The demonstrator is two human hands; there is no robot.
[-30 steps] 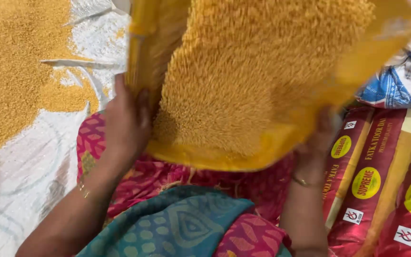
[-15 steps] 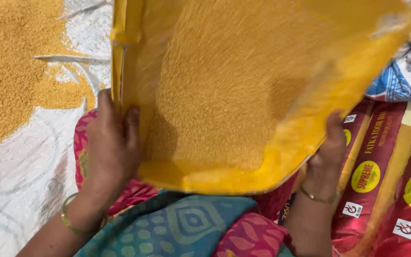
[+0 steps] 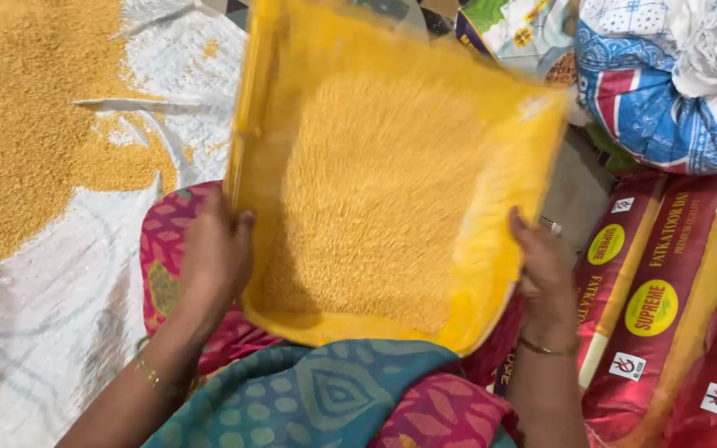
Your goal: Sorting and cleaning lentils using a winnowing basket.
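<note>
Winnowing of yellow split lentils (image 3: 375, 207): the left hand (image 3: 213, 257) and right hand (image 3: 545, 270) each clasp an opposite rim of a yellow winnowing tray (image 3: 499, 241), fingers curled tight around its edges, above the lap. A full batch fills the tray, while a heap of lentils (image 3: 26, 133) lies spread on the white woven sheet (image 3: 43, 332); red packaged sacks (image 3: 674, 307) lie unopened alongside, suggesting much remains.

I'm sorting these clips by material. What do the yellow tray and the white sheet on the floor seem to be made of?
The yellow winnowing tray, held by the left hand and right hand, looks like moulded plastic: smooth, evenly coloured, with a rounded raised rim. The white sheet seems to be woven plastic sacking: slightly shiny, creased, with a fine dotted weave.
</note>
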